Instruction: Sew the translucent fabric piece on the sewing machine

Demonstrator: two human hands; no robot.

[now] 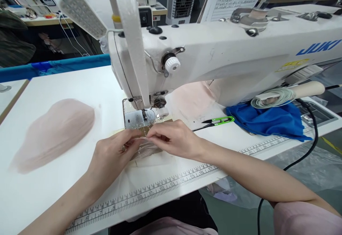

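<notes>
On white sewing table [53,85] amid workshop machines, left hand [112,156] and right hand [173,139] both pinching sheer fabric [141,149]

Hands [144,146] pinching sheer fabric [145,149]

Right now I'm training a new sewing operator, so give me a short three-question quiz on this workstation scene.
1. True or false: both hands pinch the sheer fabric piece in front of the needle plate.
2. What colour are the thread snips' handles?
3. The stack of pink fabric pieces lies on which side of the sewing machine: A left, B right?

Key: 1 true; 2 green; 3 A.
</notes>
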